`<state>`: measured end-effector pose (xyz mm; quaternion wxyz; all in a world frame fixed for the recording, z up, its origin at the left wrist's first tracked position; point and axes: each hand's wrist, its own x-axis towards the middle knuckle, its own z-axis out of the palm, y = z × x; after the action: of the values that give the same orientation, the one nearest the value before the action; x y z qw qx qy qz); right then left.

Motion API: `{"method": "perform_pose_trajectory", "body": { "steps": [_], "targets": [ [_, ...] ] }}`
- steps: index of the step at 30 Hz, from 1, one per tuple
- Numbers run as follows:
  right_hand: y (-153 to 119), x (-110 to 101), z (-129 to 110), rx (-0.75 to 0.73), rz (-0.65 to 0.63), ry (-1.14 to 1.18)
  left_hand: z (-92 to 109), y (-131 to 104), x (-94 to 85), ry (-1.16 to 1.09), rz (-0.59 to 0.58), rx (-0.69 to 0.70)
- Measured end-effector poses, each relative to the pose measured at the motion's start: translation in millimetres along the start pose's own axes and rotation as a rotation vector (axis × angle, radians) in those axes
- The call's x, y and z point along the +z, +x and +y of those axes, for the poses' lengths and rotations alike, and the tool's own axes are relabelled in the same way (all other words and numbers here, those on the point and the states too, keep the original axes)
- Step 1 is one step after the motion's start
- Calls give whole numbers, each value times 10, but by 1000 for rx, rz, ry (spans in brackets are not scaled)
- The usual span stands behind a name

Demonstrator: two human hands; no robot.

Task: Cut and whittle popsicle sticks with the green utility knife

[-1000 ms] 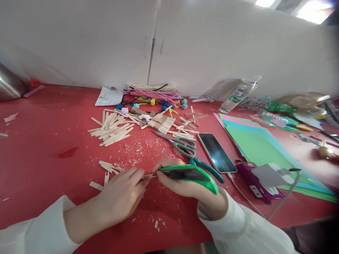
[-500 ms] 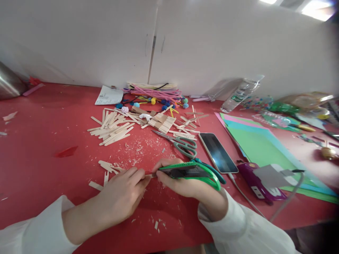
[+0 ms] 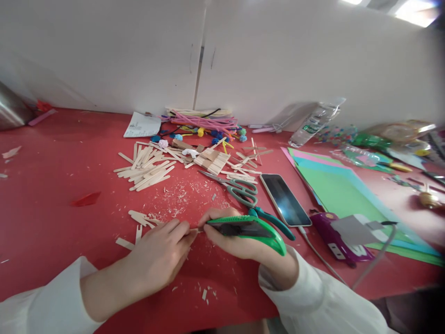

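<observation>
In my right hand (image 3: 232, 239) is a green utility knife (image 3: 248, 227), its body lying across the palm and its front end at my fingertips. My left hand (image 3: 163, 253) pinches a wooden craft stick (image 3: 195, 230), of which only a short end shows between the two hands. The knife's blade is hidden by my fingers. Behind the knife lies a teal-handled tool (image 3: 276, 223), partly covered. Grey-handled scissors (image 3: 241, 191) rest just beyond my right hand. Several cut stick pieces (image 3: 127, 243), one with a notched end, lie by my left hand.
Wood shavings (image 3: 181, 197) litter the red table (image 3: 52, 185). Farther back are a heap of craft sticks (image 3: 148, 167) and pink pipe cleaners (image 3: 205, 121). To the right lie a phone (image 3: 285, 199) on a cable, a purple power strip (image 3: 339, 239), coloured paper (image 3: 333, 185) and a plastic bottle (image 3: 313, 125).
The utility knife has rolled slightly in my right hand, its rear end a little lower, and more of the teal handles shows. My left hand has hardly moved.
</observation>
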<state>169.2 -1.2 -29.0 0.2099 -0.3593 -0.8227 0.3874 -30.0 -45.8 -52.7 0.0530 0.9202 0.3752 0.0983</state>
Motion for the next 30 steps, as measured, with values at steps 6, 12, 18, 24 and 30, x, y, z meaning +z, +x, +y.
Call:
{"method": "perform_pose_trajectory", "body": {
  "steps": [6,12,18,24,30],
  "targets": [
    [53,-68,-35,-73,-107,-105,9,-8,-23,60,-31,-7],
    [40,-169,25,-108,-141,-56,-3,-20,-4,52,-21,-12],
    [12,-144,138,-4,-92,43,7,-36,39,26,54,-12],
    [34,-173,91,29,-12,-59,-1,-26,50,45,67,-15],
    [5,-151,48,93,-84,27,-54,-44,85,52,67,-34]
  ]
}}
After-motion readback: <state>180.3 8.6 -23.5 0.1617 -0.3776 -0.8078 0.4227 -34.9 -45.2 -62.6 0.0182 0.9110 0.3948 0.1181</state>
